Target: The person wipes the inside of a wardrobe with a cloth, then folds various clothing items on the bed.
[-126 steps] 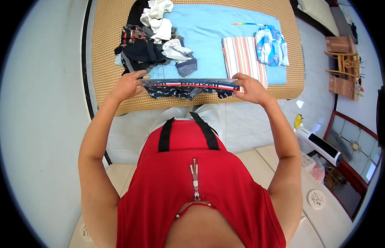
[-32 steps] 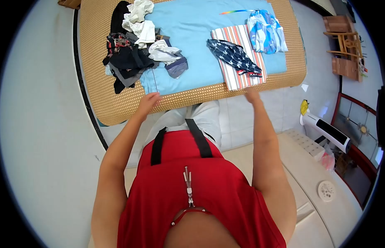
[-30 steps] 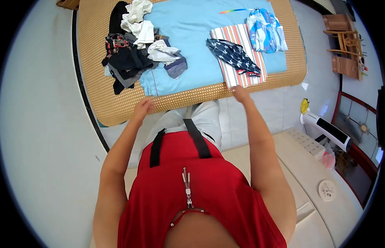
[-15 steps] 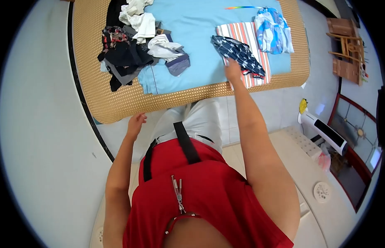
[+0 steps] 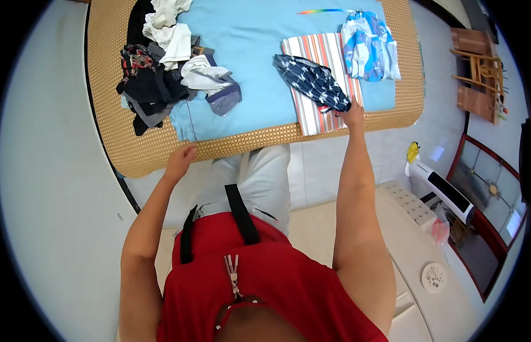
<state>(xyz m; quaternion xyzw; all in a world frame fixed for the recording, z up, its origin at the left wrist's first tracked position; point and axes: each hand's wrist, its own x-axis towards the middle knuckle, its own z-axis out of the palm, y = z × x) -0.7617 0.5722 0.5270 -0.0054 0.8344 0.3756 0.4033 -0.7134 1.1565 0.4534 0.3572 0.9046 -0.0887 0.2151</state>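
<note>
Since half a second earlier, the right hand point(image 5: 353, 115) has shifted from the left edge of the striped cloth point(image 5: 308, 118) to its near right corner, where it meets the end of the navy patterned garment point(image 5: 314, 84). The garment lies on top of the striped cloth, its long axis slanting from the far left edge to that near right corner, so its length runs away from the right hand, forward and leftward. The right hand's fingers are drawn close at the garment's end; whether they pinch it I cannot tell. The left hand point(image 5: 180, 163) is well left of the striped cloth, loosely curled with nothing visible in it; the right is clearly nearer. Just right of the striped cloth sits a blue-and-white bundle point(image 5: 365, 48).
</note>
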